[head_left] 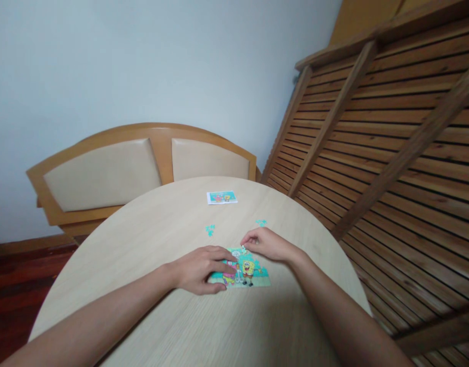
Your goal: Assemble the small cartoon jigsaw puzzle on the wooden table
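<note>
A partly assembled cartoon jigsaw puzzle [257,280] in teal and yellow lies on the round table. Across its left side rests my left hand [205,267], palm down, fingers stretched out and covering part of the picture. At the puzzle's upper edge my right hand [263,242] pinches a small puzzle piece [244,248] between thumb and fingertips. Loose teal pieces [210,230] lie beyond the left hand, and another small group of loose pieces [260,223] lies just beyond the right hand.
Farther back on the round wooden table [161,214] lies a card with the same cartoon picture [222,198]. Behind the table stands a wooden headboard with cream padded panels [104,173]. A slatted wooden panel [371,127] leans along the right side.
</note>
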Motion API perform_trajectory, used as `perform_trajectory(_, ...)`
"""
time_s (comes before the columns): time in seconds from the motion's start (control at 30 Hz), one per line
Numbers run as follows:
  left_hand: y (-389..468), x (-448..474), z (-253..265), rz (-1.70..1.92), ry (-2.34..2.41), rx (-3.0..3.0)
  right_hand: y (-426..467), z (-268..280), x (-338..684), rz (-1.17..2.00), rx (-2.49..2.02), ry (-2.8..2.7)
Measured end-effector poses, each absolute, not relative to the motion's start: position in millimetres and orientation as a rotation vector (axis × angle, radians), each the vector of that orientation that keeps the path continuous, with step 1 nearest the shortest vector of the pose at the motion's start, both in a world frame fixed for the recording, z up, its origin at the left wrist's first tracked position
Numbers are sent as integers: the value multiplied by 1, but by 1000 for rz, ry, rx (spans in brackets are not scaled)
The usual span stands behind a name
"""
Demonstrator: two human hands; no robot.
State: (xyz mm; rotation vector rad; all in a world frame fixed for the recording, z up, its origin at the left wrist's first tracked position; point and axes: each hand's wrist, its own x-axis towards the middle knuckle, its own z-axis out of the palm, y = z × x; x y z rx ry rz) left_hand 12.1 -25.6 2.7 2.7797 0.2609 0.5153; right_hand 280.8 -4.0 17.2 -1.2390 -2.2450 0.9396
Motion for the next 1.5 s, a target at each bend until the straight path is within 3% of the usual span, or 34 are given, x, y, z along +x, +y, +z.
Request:
perform_trajectory(0.8,-27,12,7,508,279,2765,0,13,281,862,-1179,-2320)
perform_trajectory(1.17,-29,11,8,502,322,2790,0,18,288,619,-1269,-2317)
perform_trajectory(1.37,-2,-3,2,786,1048,2666,4,20,299,570,-1354,-2290)
perform_trajectory(1.5,25,-19,-11,755,1256,2618,3,20,298,571,-1355,-2294)
